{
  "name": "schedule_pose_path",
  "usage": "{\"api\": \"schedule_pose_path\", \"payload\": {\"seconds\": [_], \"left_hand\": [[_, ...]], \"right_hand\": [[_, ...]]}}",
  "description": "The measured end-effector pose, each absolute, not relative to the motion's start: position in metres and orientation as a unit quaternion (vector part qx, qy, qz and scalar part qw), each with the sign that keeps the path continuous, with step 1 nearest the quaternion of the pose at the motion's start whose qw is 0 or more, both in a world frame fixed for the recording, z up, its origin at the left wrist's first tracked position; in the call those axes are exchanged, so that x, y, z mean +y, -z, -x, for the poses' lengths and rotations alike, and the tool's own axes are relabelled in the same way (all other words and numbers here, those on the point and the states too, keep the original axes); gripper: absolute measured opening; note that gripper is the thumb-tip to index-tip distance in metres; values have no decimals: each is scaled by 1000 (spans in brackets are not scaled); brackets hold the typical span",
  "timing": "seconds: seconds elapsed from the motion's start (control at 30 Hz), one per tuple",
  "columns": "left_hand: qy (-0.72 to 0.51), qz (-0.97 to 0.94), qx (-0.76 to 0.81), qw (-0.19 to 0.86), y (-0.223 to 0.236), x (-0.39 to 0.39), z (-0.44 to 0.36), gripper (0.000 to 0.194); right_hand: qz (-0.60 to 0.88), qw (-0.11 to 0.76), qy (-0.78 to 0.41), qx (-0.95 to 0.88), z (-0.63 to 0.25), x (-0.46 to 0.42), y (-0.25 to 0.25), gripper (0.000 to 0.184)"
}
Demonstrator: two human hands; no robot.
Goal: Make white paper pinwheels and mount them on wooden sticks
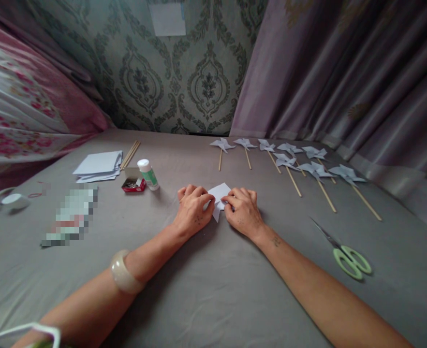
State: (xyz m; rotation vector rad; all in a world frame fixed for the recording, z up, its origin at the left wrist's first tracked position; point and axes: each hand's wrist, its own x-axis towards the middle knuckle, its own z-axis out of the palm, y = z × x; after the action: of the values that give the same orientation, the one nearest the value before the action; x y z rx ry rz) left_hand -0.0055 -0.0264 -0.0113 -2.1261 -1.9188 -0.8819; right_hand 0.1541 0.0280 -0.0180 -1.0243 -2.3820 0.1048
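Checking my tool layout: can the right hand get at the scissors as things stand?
Likely yes: the scissors lie on its side with nothing covering them, though the right hand is busy at the white paper.

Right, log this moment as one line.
left hand: pinches white paper | right hand: pinches same paper | right side: pinwheels, scissors | left side: glue stick, paper stack

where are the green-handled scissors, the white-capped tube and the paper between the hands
Scissors (336, 244), head view: where blades meet handles
Tube (148, 177), head view: green label
Paper (220, 191), head view: upper part
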Motion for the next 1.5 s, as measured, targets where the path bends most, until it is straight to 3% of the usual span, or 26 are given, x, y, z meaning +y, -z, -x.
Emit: {"api": "schedule_pose_path", "payload": {"seconds": [0.6,0.8,1.1,1.3,1.5], "left_hand": [[270,685,-675,44,7,-29,3,23],[243,683,-689,7,6,-30,3,29],[238,653,-716,-55,7,-26,5,18],[248,594,-758,-105,-3,-20,11,20],[349,556,-731,-188,4,-10,37,29]], "right_hand": [[339,174,40,-924,-146,24,7,20],[395,279,-75,-872,-150,29,17,21],[449,435,-159,-764,-155,38,18,23],[431,464,-170,-755,-159,43,23,22],[379,438,-130,-805,-160,36,23,31]]}}
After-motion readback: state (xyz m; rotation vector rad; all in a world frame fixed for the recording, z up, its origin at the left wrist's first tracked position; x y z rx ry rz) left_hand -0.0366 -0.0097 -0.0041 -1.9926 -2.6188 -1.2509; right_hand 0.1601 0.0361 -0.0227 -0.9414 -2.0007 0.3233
